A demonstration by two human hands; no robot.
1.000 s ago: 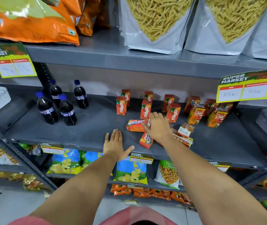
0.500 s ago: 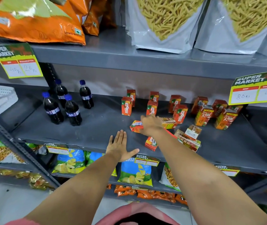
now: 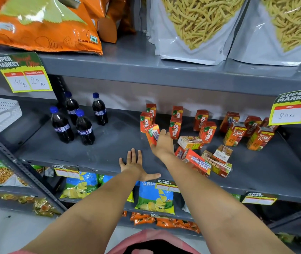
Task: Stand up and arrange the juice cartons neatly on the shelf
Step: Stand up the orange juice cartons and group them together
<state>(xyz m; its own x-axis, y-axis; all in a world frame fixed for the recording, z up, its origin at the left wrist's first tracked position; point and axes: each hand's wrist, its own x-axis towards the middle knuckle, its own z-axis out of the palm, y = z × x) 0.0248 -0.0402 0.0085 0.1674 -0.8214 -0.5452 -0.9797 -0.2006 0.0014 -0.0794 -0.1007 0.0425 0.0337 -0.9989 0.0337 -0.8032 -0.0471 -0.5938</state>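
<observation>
Fingers (image 3: 134,156) of the left hand (image 3: 134,166) spread flat, palm down on the front of the grey shelf (image 3: 91,153), gripping nothing, apparently bracing. Just beyond, right hand (image 3: 163,143) wrapped around a red carton (image 3: 152,133), held tilted and almost upright, lower end close to the shelf; fingertips hidden behind it, so the exact hold cannot be told. To the right, a heap of fallen cartons (image 3: 204,160) lying flat, overlapping one another near the front edge. Behind them, standing red cartons (image 3: 175,125) in loose rows, then yellow-and-red ones (image 3: 234,133) further right. Far left, cola bottles (image 3: 83,127), well apart from the work.

Probably best done thus: finish tipping upright, set the base flat before letting go, slide in front of the left-hand standing row, printed face forward, in line with the neighbours. Worth keeping the wrist clear of the standing cartons just beside it; a light knock could topple them.
</observation>
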